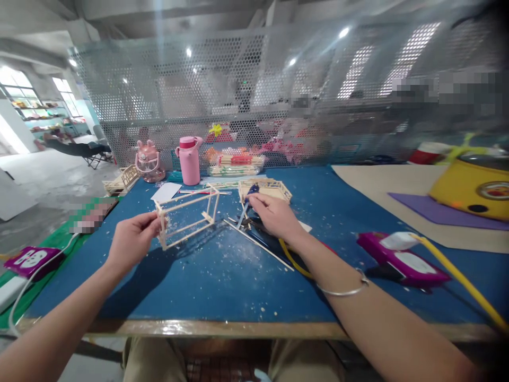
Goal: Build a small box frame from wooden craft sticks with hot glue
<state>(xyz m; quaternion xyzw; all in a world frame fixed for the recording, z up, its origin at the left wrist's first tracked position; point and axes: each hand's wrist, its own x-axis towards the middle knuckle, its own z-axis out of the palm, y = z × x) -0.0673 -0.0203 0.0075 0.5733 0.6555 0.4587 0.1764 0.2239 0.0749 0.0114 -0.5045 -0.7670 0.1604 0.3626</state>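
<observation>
My left hand [137, 236] pinches the near left end of a box-shaped frame of thin wooden sticks [186, 232], tilted and raised above the blue table. In my right hand [274, 212] is a slim blue-handled tool [252, 191]; a pale, narrow strip points down from the fingers, and I cannot tell the tool's exact kind. Just behind that hand sits a low wooden stick tray [278, 187] with a railing-like rim. Dark tools lie partly hidden under the right hand. A long thin stick [264, 249] rests on the tabletop beside them.
Wood crumbs litter the blue table [222, 297]. Pink bottles [189, 162] and bagged sticks [237, 165] stand along the perforated screen. Purple power sockets flank me, the right one [403, 260] with a yellow cord. A yellow pot [473, 183] occupies the far right.
</observation>
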